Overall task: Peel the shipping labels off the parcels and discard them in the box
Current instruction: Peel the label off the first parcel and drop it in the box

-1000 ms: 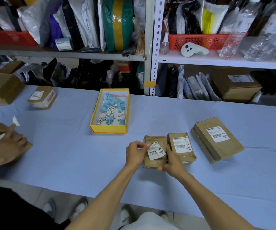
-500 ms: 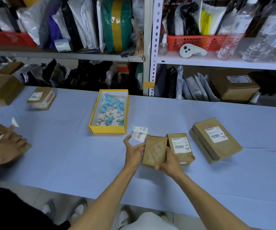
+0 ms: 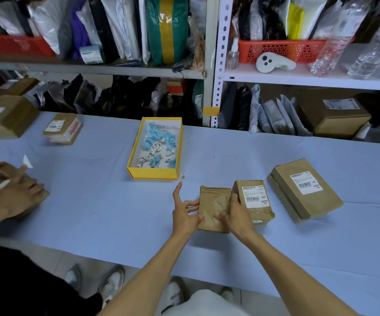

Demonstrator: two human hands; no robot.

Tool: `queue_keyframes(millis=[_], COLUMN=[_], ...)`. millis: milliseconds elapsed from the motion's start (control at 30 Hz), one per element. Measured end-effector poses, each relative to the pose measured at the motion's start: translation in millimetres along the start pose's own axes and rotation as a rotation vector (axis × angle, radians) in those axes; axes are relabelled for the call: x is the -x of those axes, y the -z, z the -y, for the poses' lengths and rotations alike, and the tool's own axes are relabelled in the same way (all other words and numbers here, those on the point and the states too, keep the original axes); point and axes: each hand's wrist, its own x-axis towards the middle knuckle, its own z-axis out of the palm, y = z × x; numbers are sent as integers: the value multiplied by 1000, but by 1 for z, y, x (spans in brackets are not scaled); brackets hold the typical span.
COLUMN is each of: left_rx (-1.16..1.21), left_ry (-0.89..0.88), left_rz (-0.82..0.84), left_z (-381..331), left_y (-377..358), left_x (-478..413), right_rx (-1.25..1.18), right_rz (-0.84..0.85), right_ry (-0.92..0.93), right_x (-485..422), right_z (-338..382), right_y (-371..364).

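A small brown parcel [image 3: 213, 207] with its label gone lies on the blue table in front of me. My right hand [image 3: 238, 213] grips its right edge, thumb on top. My left hand [image 3: 184, 208] is spread open at the parcel's left edge, index finger raised. A peeled label [image 3: 182, 175] shows edge-on just above that fingertip; I cannot tell whether it touches the finger. Beyond it stands the yellow box [image 3: 152, 175], holding several crumpled white and blue labels. Two labelled parcels lie to the right: a small one [image 3: 256, 208] and a larger one [image 3: 298, 201].
Another person's hands [image 3: 8, 190] press on a parcel at the left edge. Two more labelled parcels [image 3: 62, 130] [image 3: 7, 118] sit at the far left. Shelves packed with bags, bottles and red baskets stand behind the table [image 3: 93, 201].
My left hand pulled the label off the small parcel, carried it up and left toward the yellow box, then opened its fingers. My right hand stayed on the parcel.
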Motion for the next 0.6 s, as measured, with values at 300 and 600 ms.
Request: queue_keyframes(millis=[300,600], left_rx=[-59,19], left_ry=[-37,29], left_rz=[43,45], left_z=[2,10], left_y=[6,7], left_x=[-3,-6], right_rx=[109,190], right_rz=[-15,-84], right_ry=[-54,-132], right_x=[-4,-10], right_z=[7,21], right_y=[1,-5])
